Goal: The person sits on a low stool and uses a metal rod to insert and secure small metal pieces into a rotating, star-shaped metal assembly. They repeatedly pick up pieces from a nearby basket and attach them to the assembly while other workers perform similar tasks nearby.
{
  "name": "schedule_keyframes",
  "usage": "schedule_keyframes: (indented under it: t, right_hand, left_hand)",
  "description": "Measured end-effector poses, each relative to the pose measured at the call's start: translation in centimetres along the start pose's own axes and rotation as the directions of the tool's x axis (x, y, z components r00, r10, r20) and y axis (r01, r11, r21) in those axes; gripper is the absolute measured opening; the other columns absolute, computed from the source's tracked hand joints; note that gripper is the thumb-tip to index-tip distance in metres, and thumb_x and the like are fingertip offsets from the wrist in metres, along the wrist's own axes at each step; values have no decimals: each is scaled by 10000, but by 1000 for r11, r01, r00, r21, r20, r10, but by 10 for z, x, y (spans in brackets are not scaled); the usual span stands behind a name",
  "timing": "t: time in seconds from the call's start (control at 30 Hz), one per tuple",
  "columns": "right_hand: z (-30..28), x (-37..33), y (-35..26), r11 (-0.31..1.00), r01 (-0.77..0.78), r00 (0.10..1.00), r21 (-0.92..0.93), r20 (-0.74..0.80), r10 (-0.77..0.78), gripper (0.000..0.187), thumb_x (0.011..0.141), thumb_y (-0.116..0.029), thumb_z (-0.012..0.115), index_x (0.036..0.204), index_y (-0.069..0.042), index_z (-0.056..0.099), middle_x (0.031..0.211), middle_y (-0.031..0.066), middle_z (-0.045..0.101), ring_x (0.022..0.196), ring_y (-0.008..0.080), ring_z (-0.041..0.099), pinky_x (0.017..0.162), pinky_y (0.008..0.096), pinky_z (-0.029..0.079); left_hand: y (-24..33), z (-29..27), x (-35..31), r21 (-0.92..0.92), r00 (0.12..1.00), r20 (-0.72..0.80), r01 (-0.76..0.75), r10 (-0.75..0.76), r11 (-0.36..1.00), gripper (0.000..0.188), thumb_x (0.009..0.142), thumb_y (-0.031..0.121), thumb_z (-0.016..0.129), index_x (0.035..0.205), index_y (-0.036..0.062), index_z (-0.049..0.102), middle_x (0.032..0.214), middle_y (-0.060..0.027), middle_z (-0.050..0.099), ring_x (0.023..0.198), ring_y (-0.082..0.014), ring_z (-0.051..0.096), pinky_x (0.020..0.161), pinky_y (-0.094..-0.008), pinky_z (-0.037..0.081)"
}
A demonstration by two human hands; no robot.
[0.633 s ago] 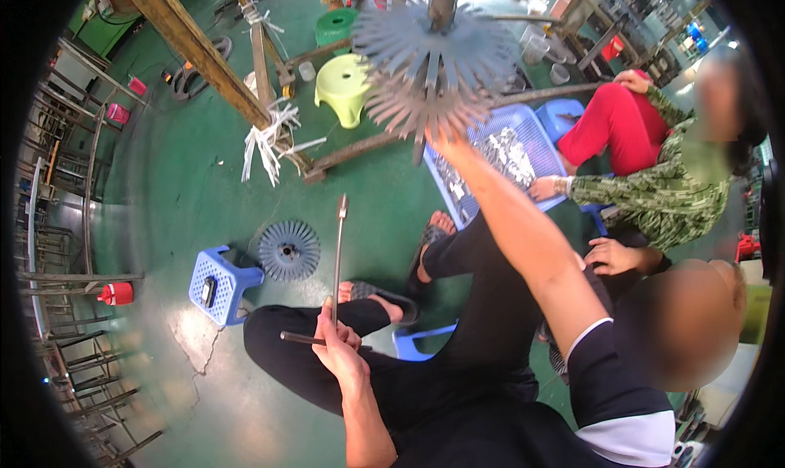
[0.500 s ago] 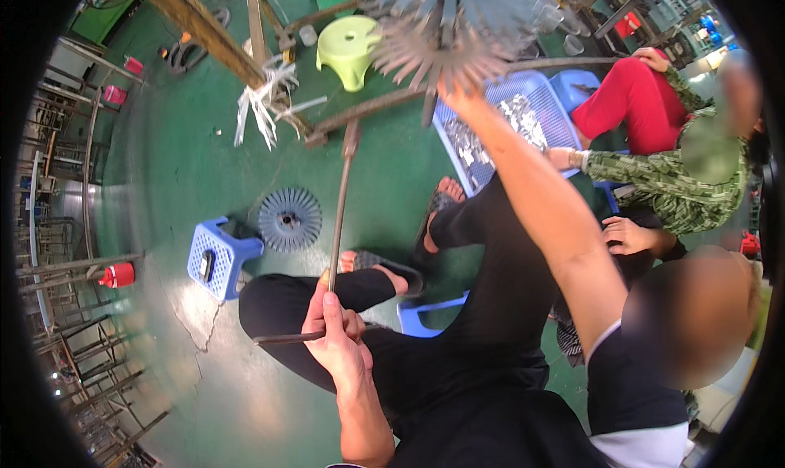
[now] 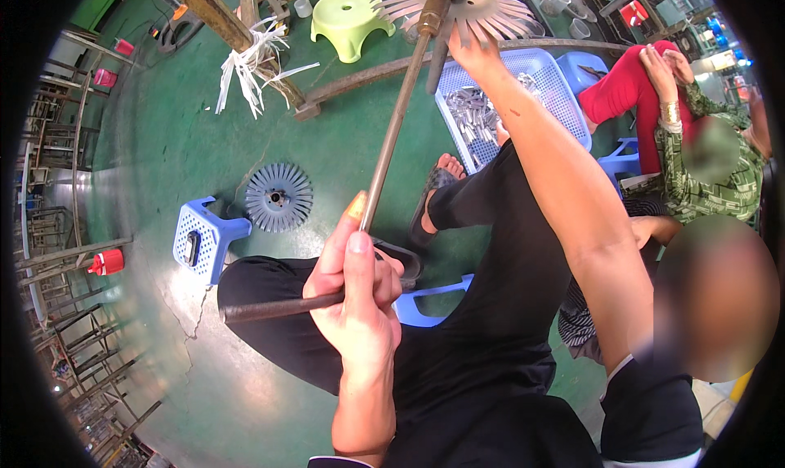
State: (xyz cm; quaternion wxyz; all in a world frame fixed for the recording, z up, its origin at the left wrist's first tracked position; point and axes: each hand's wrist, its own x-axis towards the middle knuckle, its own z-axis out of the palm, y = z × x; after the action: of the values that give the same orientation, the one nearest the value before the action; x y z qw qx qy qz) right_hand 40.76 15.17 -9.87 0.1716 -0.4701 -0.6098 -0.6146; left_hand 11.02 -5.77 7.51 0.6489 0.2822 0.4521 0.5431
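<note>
My left hand [image 3: 360, 304] is closed round the crossbar of a long T-handle socket wrench [image 3: 396, 125], with the thumb and a taped finger along its rod. The wrench's socket end reaches up to the hub of a round metal disc [image 3: 495, 14] with many radial blades, mounted on a frame at the top. Whether the socket is seated is hard to tell. My right arm stretches up and my right hand [image 3: 477, 58] grips the disc's lower edge, its fingertips partly hidden among the blades. A second bladed disc [image 3: 279, 197] lies on the green floor to the left.
A blue basket [image 3: 564, 112] of small metal pieces stands below the disc. Left are a blue stool [image 3: 211, 235] with a black object on it, and a green stool [image 3: 347, 18] farther off. A frame bar [image 3: 368, 77] crosses ahead. Two people sit close at the right.
My left hand has raised the wrench, bringing its socket from below the frame bar up to the disc's hub. My right hand stays at the blades. The person in red trousers has withdrawn a hand from the basket.
</note>
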Motion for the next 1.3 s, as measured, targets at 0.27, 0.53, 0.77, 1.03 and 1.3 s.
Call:
schedule_keyframes:
  t: [0.27,0.53,0.77,1.03,1.3]
  right_hand:
    - [-3,7,-3,998,-16,1000,53,-19,17,245,696,-164,632,935,-117,660,1023,12,624,1021,184,559,864,329,468]
    - [-12,1,-3,1000,-22,1000,-11,17,22,219,794,-233,591,969,-113,650,1144,31,599,1087,158,560,876,318,482]
    - [-16,10,-3,993,-67,995,97,-69,74,209,700,-135,641,906,-103,663,1011,19,627,973,208,576,824,347,492]
    - [-21,1,-19,994,-94,996,61,10,94,311,681,-152,629,988,-112,652,1136,37,587,1062,180,556,898,404,441]
    - [-13,-19,-25,981,-163,980,107,134,148,332,679,-188,625,1007,-143,654,1151,6,586,1111,170,529,902,432,430]
  left_hand:
    - [-4,5,12,-12,998,-48,43,-44,999,349,961,145,466,1237,-67,498,508,77,261,391,-23,201,366,-230,233]
    - [-5,13,22,-88,966,-252,-84,59,993,367,961,179,453,1262,-28,487,585,84,185,449,-13,150,402,-212,139]
    - [-29,44,98,92,978,-203,64,-44,994,298,866,204,617,1103,24,601,579,81,273,434,-39,238,397,-218,185]
    - [-58,96,139,-55,938,-234,249,-255,967,383,820,379,665,953,22,625,605,35,320,443,-76,300,406,-237,240]
    - [-58,103,142,-157,975,-125,166,-186,974,191,775,166,710,836,32,588,604,26,327,437,-79,304,396,-251,252]
